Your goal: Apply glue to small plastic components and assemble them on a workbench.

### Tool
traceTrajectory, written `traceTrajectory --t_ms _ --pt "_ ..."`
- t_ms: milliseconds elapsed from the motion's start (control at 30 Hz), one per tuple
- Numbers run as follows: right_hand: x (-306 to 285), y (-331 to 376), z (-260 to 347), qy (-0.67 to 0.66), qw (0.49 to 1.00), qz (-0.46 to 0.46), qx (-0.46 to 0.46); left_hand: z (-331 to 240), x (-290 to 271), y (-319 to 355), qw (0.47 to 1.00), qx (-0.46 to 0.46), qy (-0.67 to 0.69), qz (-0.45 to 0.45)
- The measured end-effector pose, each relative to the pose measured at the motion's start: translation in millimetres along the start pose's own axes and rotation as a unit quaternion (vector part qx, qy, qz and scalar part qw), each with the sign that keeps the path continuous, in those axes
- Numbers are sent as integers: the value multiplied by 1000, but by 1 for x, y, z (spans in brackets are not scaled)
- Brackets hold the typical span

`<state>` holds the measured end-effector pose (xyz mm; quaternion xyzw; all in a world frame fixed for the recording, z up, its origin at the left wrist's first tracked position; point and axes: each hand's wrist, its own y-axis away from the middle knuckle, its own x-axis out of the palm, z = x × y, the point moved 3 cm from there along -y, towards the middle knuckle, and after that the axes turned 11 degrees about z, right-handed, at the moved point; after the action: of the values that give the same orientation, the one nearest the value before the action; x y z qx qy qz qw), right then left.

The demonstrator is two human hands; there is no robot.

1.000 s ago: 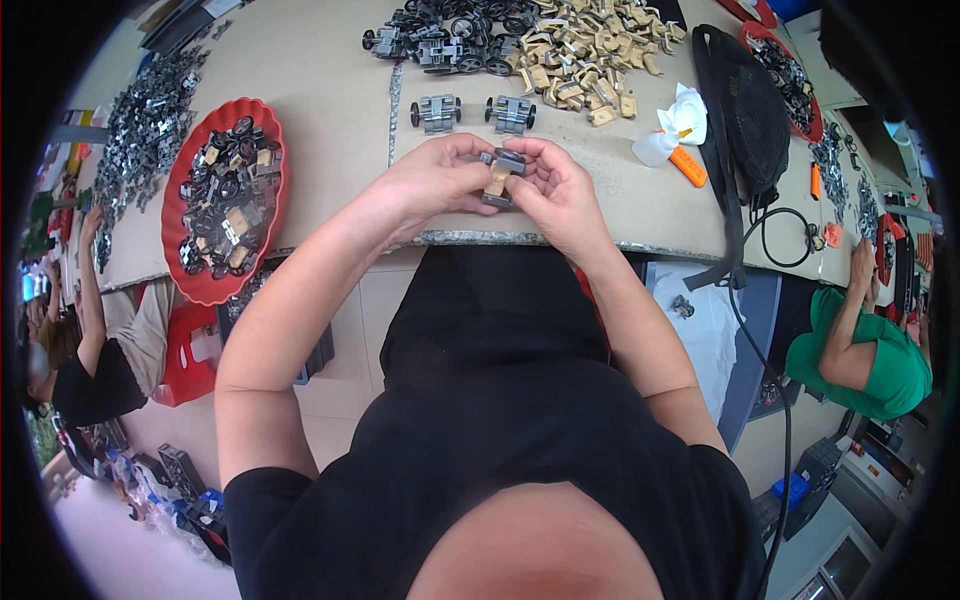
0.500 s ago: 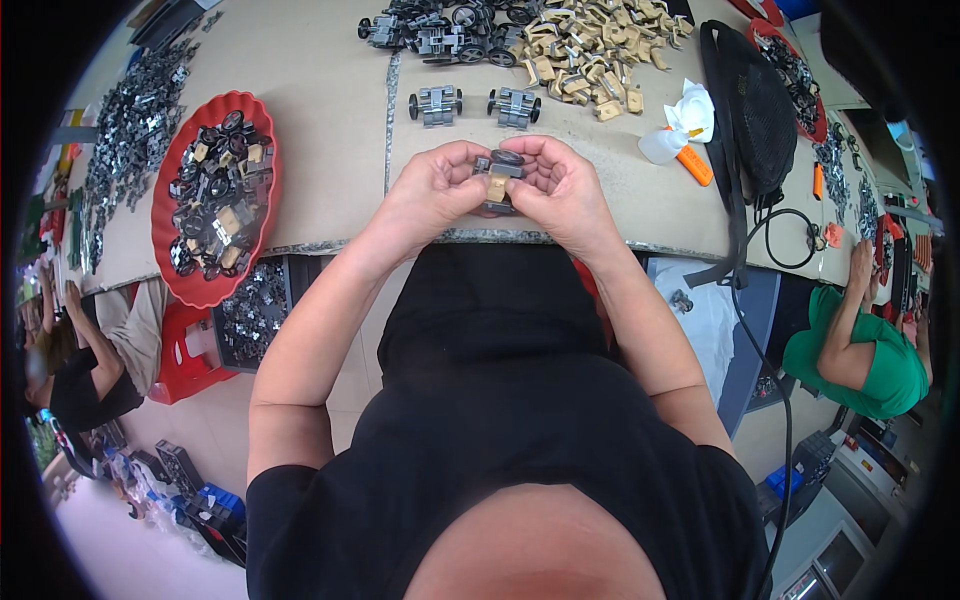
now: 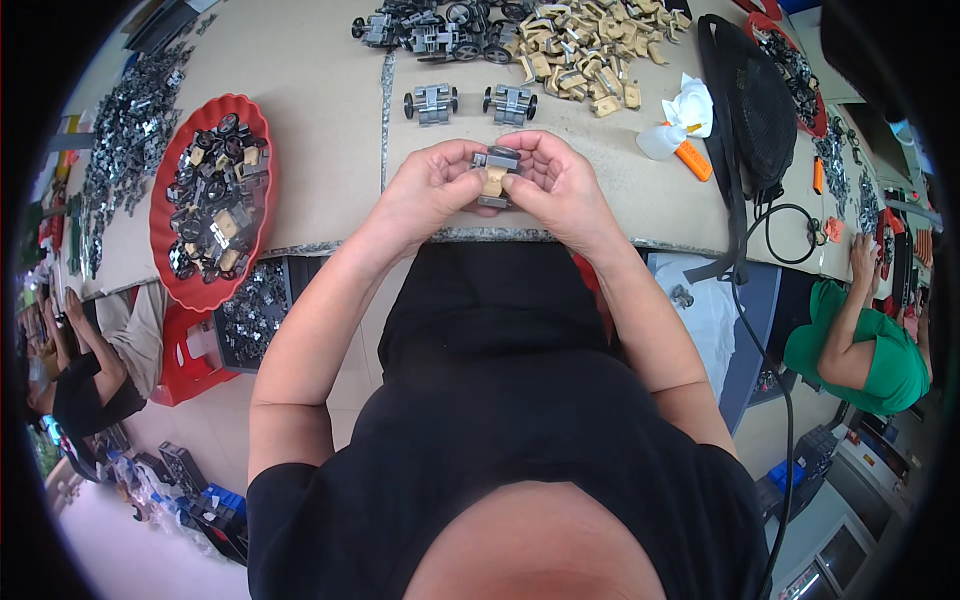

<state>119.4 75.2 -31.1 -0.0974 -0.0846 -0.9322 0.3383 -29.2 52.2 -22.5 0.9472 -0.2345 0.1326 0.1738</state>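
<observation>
Evidently, your left hand (image 3: 438,193) and right hand (image 3: 558,192) both grip the grey wheeled part (image 3: 499,161) near the front edge of the surface (image 3: 625,195), thumbs against its tan piece (image 3: 494,182), presumably to keep it steady.

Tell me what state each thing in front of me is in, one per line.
Tan-and-grey part with black wheels: held in both hands
Left hand: grip closed on that part
Right hand: grip closed on it too
Two grey wheeled pieces: side by side, apart
Red scalloped oval tray: loaded with mixed parts
Bent tan pieces: heaped loosely
White tissue: crumpled
</observation>
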Motion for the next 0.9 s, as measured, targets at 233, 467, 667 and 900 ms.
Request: traceTrajectory --t_ms 233,467,667,900 --pt "-3 1 21 77 987 125 -71 0 -10 -5 932 -67 312 174" --pt "-1 -2 33 158 976 143 -42 9 -1 0 876 -82 419 224" --pt "-8 -2 22 160 971 177 -25 -5 -5 8 981 -124 126 85" --pt "-12 3 11 151 976 159 12 -41 8 30 800 208 -561 -48"
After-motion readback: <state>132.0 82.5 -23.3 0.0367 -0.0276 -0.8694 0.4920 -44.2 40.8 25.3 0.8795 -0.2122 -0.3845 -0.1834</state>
